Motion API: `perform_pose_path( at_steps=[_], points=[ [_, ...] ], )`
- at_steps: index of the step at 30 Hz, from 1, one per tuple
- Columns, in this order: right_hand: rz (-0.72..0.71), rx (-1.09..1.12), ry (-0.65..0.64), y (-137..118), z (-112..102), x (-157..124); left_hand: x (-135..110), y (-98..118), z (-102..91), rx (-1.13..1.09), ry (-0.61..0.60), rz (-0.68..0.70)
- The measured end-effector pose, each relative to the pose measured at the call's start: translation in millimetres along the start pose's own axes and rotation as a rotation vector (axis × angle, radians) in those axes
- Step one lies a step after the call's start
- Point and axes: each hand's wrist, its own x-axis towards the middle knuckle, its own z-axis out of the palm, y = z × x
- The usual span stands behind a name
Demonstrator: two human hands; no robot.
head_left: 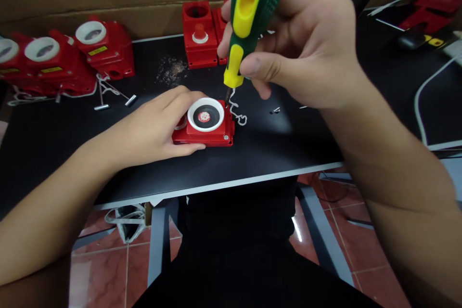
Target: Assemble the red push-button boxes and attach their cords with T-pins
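Observation:
A small red box (211, 137) with a white ring around a black disc lies on the black table. My left hand (162, 122) is closed around its left end, thumb along the near side. Above the box, my right hand (288, 53) grips a green and yellow screwdriver (236, 53) by its handle. The screwdriver's tip meets the box at its far right corner, where a screw seems to sit, too small to make out. A screw head shows at the near right corner. A white cord (240, 118) trails on the table beside the box.
Several red boxes with white rings (108, 50) stand at the back left, with cords and small metal bars (102, 107). Another red box (200, 41) stands at the back middle, near scattered debris (171, 71). Small screws (276, 110) lie right of the work; a white cable (418, 101) runs along the far right.

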Motion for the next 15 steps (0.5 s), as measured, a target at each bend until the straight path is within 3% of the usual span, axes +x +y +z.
perform_pose_path(
  at_steps=[5,15],
  points=[
    [0.063,0.017,-0.268,-6.5,-13.5,-2.3,1.5,-0.7,-1.5,-0.014,-0.009,0.002],
    [0.104,0.107,-0.168,9.4,0.2,5.1,1.0,2.0,-1.5,-0.013,0.005,0.010]
  ],
)
